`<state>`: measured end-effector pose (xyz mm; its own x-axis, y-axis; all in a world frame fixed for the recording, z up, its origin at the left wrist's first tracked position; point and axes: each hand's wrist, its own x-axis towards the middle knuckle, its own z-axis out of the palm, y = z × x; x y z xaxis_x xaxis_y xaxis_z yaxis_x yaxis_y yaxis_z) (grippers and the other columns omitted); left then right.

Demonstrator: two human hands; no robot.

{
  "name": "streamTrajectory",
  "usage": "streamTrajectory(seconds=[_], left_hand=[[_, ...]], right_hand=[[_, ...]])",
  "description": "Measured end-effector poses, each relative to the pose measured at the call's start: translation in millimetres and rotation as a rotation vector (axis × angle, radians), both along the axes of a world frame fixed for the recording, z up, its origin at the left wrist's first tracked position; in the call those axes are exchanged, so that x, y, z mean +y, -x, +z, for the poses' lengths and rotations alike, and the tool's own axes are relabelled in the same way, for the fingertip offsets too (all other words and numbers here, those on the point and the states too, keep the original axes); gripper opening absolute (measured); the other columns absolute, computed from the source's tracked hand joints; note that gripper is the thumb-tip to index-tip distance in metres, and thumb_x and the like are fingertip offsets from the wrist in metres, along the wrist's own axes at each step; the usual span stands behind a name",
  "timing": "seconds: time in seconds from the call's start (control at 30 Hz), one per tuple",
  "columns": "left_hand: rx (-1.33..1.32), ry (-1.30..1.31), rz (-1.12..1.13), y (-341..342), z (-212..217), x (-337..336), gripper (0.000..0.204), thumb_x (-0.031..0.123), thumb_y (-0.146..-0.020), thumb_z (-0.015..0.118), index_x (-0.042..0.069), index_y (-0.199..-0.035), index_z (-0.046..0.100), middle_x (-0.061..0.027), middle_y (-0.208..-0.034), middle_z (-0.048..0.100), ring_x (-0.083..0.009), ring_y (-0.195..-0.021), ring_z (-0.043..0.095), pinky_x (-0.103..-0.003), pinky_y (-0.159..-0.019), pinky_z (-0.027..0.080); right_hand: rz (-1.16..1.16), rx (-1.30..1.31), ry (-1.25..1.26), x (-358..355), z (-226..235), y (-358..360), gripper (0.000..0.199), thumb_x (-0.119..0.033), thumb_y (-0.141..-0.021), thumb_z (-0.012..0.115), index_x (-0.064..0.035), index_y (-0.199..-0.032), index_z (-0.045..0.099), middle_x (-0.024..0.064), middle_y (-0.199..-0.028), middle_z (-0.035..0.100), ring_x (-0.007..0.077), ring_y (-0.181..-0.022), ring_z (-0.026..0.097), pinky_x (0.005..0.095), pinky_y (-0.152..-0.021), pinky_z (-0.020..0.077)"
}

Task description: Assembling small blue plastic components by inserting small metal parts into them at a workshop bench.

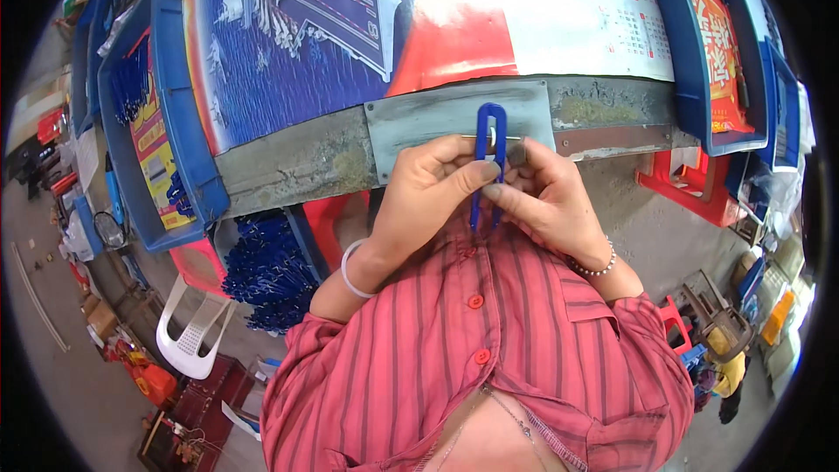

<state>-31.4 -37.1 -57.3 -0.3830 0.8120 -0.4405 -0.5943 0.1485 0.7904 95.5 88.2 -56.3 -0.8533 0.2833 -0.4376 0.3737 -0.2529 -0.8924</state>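
Note:
Just in front of my chest, at the table's edge, both hands hold a long narrow blue plastic piece (492, 109) upright, rounded at the top with two parallel legs. A thin metal pin (510, 137) crosses it near the upper part, and something small and white shows inside the loop. My left hand (434, 177), closed, pinches the piece's left side with the thumb over its front. My right hand (552, 197) is closed too, its thumb on the right leg and its fingers by the pin's right end. Fingers hide the piece's middle.
A grey metal plate (406, 135) is fixed to the table's near edge. Printed sheets (594, 35) cover the tabletop. Blue trays stand at left (197, 122) and right (690, 61). Many blue pieces (266, 271) fill a container below left. A red stool (690, 188) is under the right side.

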Motion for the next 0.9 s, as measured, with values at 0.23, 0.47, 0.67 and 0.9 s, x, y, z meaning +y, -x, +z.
streamTrajectory(seconds=[0.23, 0.47, 0.67, 0.9], left_hand=[[0.028, -0.031, -0.008, 1.9, 1.4, -2.7, 0.022, 0.008, -0.09, 0.06, -0.006, -0.107, 0.061, -0.0063, -0.087, 0.066, -0.0083, -0.076, 0.06, -0.022, -0.067, 0.049], [0.043, -0.083, -0.018, -2.2, -4.7, -2.2, 0.021, 0.01, -0.091, 0.059, -0.005, -0.106, 0.061, -0.0058, -0.087, 0.065, -0.0089, -0.072, 0.059, -0.023, -0.066, 0.049], [-0.173, -0.11, -0.022, 1.4, 8.3, 1.3, 0.025, 0.013, -0.092, 0.058, -0.004, -0.111, 0.059, -0.0048, -0.087, 0.064, -0.0109, -0.068, 0.061, -0.023, -0.062, 0.05], [-0.477, -0.229, -0.131, 11.9, -18.9, -0.2, 0.033, 0.019, -0.089, 0.063, -0.004, -0.112, 0.057, -0.0069, -0.086, 0.064, -0.0078, -0.062, 0.057, -0.018, -0.051, 0.043]], right_hand=[[-0.16, -0.024, 0.263, -4.7, 6.8, 4.2, 0.019, -0.004, -0.085, 0.065, -0.0006, -0.1, 0.054, 0.0011, -0.08, 0.059, 0.0045, -0.06, 0.056, 0.0163, -0.049, 0.0449], [-0.24, 0.041, 0.308, -9.4, 5.7, 4.9, 0.02, -0.005, -0.085, 0.066, -0.0005, -0.1, 0.054, 0.0016, -0.081, 0.059, 0.0047, -0.061, 0.057, 0.0167, -0.052, 0.0478], [-0.181, 0.056, 0.393, 1.0, 3.2, 4.9, 0.018, -0.007, -0.085, 0.066, -0.0009, -0.097, 0.054, 0.0019, -0.077, 0.061, 0.0055, -0.059, 0.058, 0.0173, -0.051, 0.0479], [-0.109, 0.002, 0.701, 6.2, 6.5, 4.4, 0.02, -0.009, -0.087, 0.064, -0.0022, -0.103, 0.056, 0.0033, -0.077, 0.064, 0.0073, -0.052, 0.057, 0.0181, -0.05, 0.0463]])
